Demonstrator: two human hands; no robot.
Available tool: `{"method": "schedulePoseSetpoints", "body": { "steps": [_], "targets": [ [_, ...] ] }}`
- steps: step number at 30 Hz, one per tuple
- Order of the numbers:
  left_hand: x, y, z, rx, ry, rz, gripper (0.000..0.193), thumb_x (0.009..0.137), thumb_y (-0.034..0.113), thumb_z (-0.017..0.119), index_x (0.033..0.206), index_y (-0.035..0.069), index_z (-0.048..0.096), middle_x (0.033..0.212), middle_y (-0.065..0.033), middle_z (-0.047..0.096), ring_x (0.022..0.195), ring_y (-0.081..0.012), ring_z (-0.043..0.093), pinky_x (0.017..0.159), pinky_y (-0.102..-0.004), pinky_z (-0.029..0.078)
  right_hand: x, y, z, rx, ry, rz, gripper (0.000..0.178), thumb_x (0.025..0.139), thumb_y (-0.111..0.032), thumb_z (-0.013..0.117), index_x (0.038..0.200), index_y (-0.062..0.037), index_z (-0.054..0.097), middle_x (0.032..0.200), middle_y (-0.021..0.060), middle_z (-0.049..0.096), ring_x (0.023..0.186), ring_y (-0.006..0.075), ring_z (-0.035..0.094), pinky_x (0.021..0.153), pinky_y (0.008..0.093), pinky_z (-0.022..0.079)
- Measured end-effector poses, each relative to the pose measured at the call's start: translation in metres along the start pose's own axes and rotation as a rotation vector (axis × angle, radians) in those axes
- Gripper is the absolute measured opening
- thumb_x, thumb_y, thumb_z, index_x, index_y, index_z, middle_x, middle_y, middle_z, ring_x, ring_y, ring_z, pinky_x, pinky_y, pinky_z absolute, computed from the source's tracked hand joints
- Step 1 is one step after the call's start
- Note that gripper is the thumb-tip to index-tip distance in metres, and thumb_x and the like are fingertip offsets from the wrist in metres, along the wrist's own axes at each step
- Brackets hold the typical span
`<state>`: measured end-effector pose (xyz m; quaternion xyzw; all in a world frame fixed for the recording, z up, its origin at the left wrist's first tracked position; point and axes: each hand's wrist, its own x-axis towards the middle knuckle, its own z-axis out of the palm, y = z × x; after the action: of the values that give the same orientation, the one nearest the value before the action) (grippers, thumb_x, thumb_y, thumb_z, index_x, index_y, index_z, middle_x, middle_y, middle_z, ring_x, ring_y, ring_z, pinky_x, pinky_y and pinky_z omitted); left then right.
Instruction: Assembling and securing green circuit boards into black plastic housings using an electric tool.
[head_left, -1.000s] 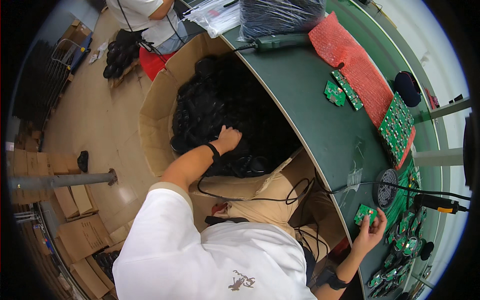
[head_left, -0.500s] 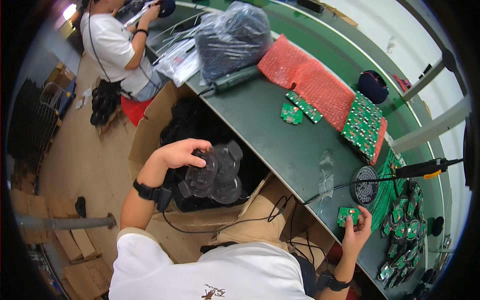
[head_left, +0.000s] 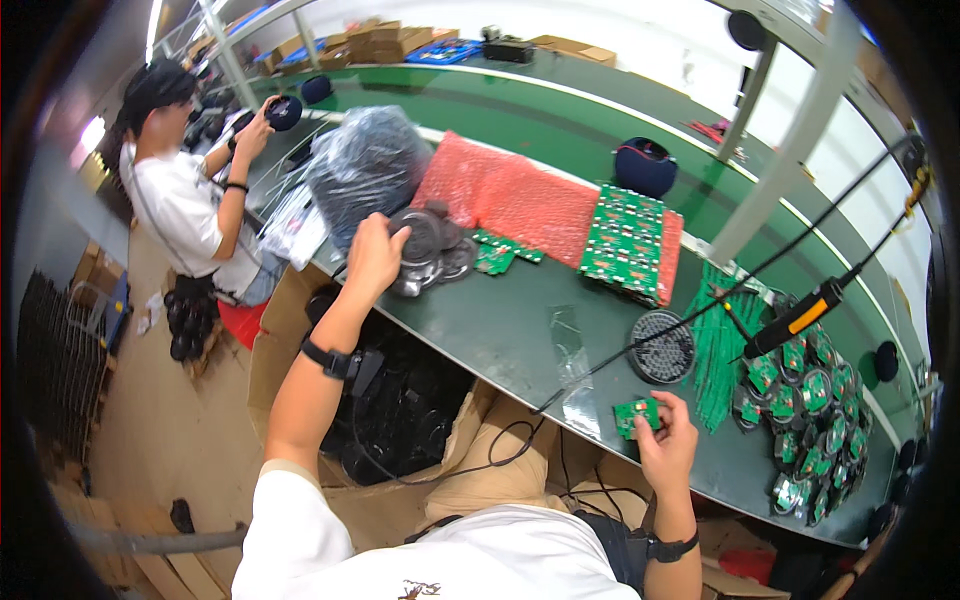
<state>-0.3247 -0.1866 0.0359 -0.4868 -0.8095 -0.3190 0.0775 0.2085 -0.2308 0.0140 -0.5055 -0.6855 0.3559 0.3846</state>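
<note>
A cluster of round, dark plastic housings (head_left: 428, 250) is in my left hand (head_left: 376, 258), its fingers closed on their near edge. They hang over or rest on the far left part of the bench, beside small green circuit boards (head_left: 497, 252); I cannot tell if they touch it. My right hand (head_left: 668, 442) pinches a small square green circuit board (head_left: 634, 416) near the bench's front edge. An open carton (head_left: 272, 350) below my left forearm holds more black parts (head_left: 405, 415).
Red bubble wrap (head_left: 530, 205) lies under a stack of green panels (head_left: 625, 240). A soldering iron (head_left: 795, 318) hangs at the right, above green wires (head_left: 715, 350) and housings with boards (head_left: 815, 440). A round grey tray (head_left: 661, 346) sits nearby. Another person (head_left: 180, 190) works at left.
My left hand has lifted the dark housings out of the carton and over the bench. The right hand still holds the circuit board. The head view has tilted up.
</note>
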Motion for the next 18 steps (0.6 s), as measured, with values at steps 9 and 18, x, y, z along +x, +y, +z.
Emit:
{"method": "schedulePoseSetpoints", "body": {
  "steps": [9,18],
  "targets": [
    [-0.063,0.107,-0.046,-0.732,-0.330,-0.130,0.028,0.102,0.024,0.075,0.116,0.002,0.065,0.089,-0.0054,0.071,0.072,-0.0099,0.065,0.056,-0.0290,0.051,0.000,0.003,-0.034,0.108,-0.057,0.059,0.043,0.094,0.000,0.078,0.133,-0.0017,0.060,0.091,0.0093,0.078,0.072,0.0074,0.067,0.062,0.0246,0.052],
    [-0.198,0.280,0.021,-0.509,-0.560,0.489,0.044,0.086,0.024,0.088,0.120,0.003,0.069,0.107,-0.0166,0.072,0.098,-0.0393,0.070,0.085,-0.0448,0.058,-0.003,-0.009,-0.089,-0.706,0.238,-0.364,0.052,0.083,-0.007,0.088,0.129,-0.0044,0.065,0.115,0.0166,0.065,0.065,0.0208,0.067,0.059,0.0333,0.054]
  ]
}}
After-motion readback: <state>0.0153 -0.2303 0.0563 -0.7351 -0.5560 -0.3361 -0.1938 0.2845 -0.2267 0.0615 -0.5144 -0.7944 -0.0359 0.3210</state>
